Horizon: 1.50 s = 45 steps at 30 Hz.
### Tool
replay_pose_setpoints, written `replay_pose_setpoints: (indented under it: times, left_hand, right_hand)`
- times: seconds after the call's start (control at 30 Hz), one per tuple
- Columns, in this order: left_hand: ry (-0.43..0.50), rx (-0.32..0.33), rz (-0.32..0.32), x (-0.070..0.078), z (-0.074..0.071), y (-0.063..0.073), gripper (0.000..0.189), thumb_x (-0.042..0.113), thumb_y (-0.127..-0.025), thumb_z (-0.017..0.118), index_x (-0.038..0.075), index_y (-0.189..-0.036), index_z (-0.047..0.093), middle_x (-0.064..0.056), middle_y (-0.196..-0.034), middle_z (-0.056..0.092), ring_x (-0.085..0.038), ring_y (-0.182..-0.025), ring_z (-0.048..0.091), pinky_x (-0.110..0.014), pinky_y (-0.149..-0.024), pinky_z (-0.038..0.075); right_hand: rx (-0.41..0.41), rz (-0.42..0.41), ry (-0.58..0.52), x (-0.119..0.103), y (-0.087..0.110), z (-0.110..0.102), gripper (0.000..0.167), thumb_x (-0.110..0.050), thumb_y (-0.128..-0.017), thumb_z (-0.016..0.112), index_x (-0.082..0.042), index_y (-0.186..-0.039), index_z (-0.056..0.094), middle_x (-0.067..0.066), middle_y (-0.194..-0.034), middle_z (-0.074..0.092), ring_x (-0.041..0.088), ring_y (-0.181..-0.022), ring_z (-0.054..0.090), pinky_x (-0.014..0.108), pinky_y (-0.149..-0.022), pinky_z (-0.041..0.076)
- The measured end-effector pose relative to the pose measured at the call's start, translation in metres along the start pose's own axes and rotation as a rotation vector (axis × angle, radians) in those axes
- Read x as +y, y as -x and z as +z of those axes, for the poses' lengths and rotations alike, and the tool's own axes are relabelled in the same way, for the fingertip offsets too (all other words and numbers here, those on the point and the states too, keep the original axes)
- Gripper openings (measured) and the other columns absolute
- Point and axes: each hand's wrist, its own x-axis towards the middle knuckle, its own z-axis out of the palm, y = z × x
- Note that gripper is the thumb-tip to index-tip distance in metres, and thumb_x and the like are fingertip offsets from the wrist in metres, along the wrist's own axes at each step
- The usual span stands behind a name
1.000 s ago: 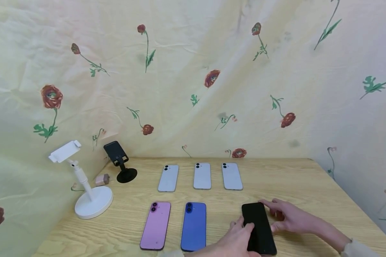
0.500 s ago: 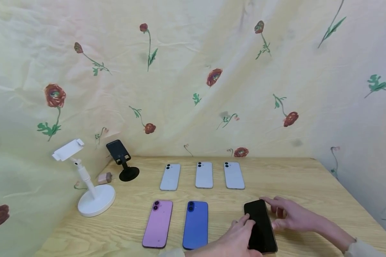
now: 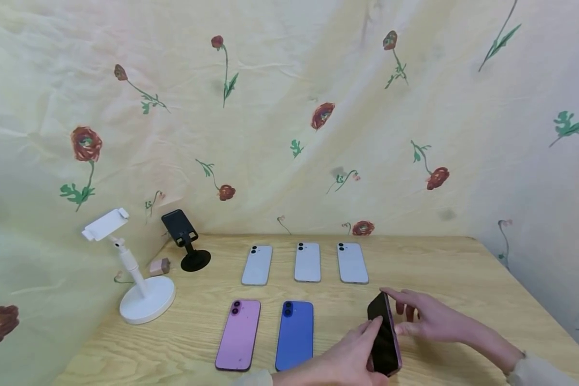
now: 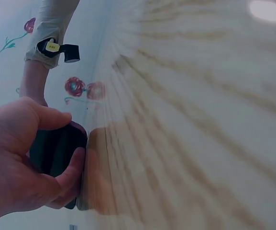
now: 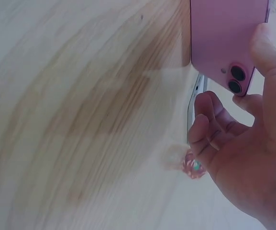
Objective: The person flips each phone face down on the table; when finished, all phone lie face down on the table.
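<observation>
A pink phone (image 3: pixel 384 351) with a black screen stands tilted on its left long edge on the wooden table, its screen turned toward the left. Its pink back (image 5: pixel 219 33) with two camera lenses shows in the right wrist view. My left hand (image 3: pixel 349 356) holds the lower part, with fingers against the screen side. In the left wrist view its thumb and fingers bracket the dark phone end (image 4: pixel 54 148). My right hand (image 3: pixel 429 317) holds the upper corner and right edge with forefinger and thumb; its other fingers are curled beside the back.
A blue phone (image 3: pixel 294 335) and another pink phone (image 3: pixel 238 335) lie face down to the left. Three white phones (image 3: pixel 307 262) lie in a row behind. A white phone stand (image 3: pixel 147 300), a black stand (image 3: pixel 195 260) and a small charger (image 3: pixel 160 266) are at far left.
The phone lay flat with its screen up; its right edge has now risen, tipping it leftward. Both hands have stayed at it throughout. The view has shifted slightly.
</observation>
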Motion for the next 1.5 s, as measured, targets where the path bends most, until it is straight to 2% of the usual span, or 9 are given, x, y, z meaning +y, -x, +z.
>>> replay_pose_setpoints:
  times: [0.1, 0.17, 0.23, 0.43, 0.73, 0.97, 1.23, 1.37, 1.5]
  left_hand:
    - [0.082, 0.018, 0.119, -0.004, -0.004, 0.001, 0.094, 0.020, -0.088, 0.077, 0.006, -0.158, 0.015, -0.004, -0.140, 0.047, -0.002, -0.109, 0.053, -0.013, -0.082, 0.045]
    - [0.138, 0.012, 0.158, -0.004, -0.007, 0.001, 0.096, 0.016, -0.088, 0.077, 0.004, -0.158, 0.012, -0.004, -0.137, 0.048, 0.002, -0.101, 0.054, -0.010, -0.078, 0.045]
    - [0.170, 0.002, 0.146, -0.003, -0.010, 0.003, 0.099, 0.016, -0.088, 0.077, 0.003, -0.159, 0.009, -0.003, -0.137, 0.048, 0.004, -0.097, 0.055, -0.010, -0.078, 0.045]
    - [0.082, 0.021, 0.084, 0.006, -0.015, 0.008, 0.102, 0.022, -0.088, 0.079, 0.001, -0.159, 0.009, 0.002, -0.125, 0.053, 0.004, -0.089, 0.053, -0.011, -0.074, 0.044]
    - [0.090, 0.037, 0.084, 0.008, -0.015, 0.010, 0.104, 0.021, -0.088, 0.079, 0.001, -0.159, 0.007, 0.006, -0.112, 0.055, 0.005, -0.084, 0.055, -0.011, -0.070, 0.046]
    - [0.005, 0.076, 0.111, 0.009, -0.013, 0.013, 0.105, 0.022, -0.087, 0.081, 0.000, -0.158, 0.007, 0.005, -0.113, 0.056, 0.005, -0.086, 0.054, -0.009, -0.070, 0.044]
    - [0.000, 0.097, 0.103, 0.010, -0.016, 0.017, 0.109, 0.021, -0.087, 0.080, -0.001, -0.158, 0.000, 0.000, -0.127, 0.056, 0.004, -0.091, 0.055, -0.010, -0.073, 0.044]
    - [0.054, 0.099, 0.096, 0.009, -0.015, 0.018, 0.109, 0.016, -0.087, 0.080, 0.001, -0.159, 0.000, 0.004, -0.116, 0.059, 0.004, -0.087, 0.056, -0.010, -0.071, 0.045]
    - [0.168, 0.092, 0.080, 0.008, -0.013, 0.020, 0.105, 0.011, -0.086, 0.080, 0.004, -0.159, 0.004, 0.007, -0.106, 0.059, 0.004, -0.083, 0.058, -0.012, -0.070, 0.047]
  right_hand:
    - [-0.008, -0.001, -0.038, -0.002, -0.004, 0.004, 0.080, -0.017, -0.086, 0.078, 0.003, -0.152, 0.036, 0.000, -0.095, 0.057, 0.004, -0.079, 0.055, 0.028, -0.061, 0.048]
    - [-0.015, 0.001, -0.072, -0.002, -0.005, 0.006, 0.082, -0.015, -0.087, 0.078, 0.010, -0.150, 0.033, 0.002, -0.096, 0.059, 0.006, -0.080, 0.056, 0.029, -0.062, 0.049]
    - [-0.014, 0.001, -0.094, -0.003, -0.006, 0.009, 0.084, -0.014, -0.086, 0.079, 0.015, -0.148, 0.030, 0.002, -0.097, 0.060, 0.008, -0.081, 0.057, 0.030, -0.063, 0.050]
    - [-0.018, -0.002, -0.134, -0.007, -0.010, 0.014, 0.086, -0.011, -0.086, 0.079, 0.021, -0.146, 0.025, 0.000, -0.100, 0.062, 0.011, -0.082, 0.059, 0.031, -0.065, 0.052]
    - [-0.016, 0.037, -0.165, -0.013, -0.012, 0.017, 0.086, -0.011, -0.089, 0.076, 0.021, -0.147, 0.022, 0.002, -0.102, 0.063, 0.011, -0.084, 0.061, 0.029, -0.065, 0.053]
    - [-0.018, 0.054, -0.196, -0.015, -0.011, 0.023, 0.089, -0.013, -0.089, 0.077, 0.021, -0.148, 0.019, 0.004, -0.103, 0.064, 0.010, -0.084, 0.062, 0.028, -0.065, 0.053]
    - [-0.014, 0.048, -0.193, -0.014, -0.016, 0.028, 0.091, -0.016, -0.089, 0.077, 0.021, -0.148, 0.018, 0.002, -0.101, 0.063, 0.007, -0.081, 0.060, 0.028, -0.065, 0.053]
    - [0.002, 0.035, -0.177, -0.012, -0.016, 0.032, 0.093, -0.018, -0.087, 0.078, 0.019, -0.149, 0.020, 0.001, -0.099, 0.062, 0.006, -0.078, 0.058, 0.027, -0.063, 0.052]
    - [0.011, 0.014, -0.162, -0.010, -0.016, 0.037, 0.093, -0.020, -0.086, 0.080, 0.017, -0.149, 0.023, 0.001, -0.095, 0.061, 0.006, -0.075, 0.056, 0.027, -0.060, 0.051]
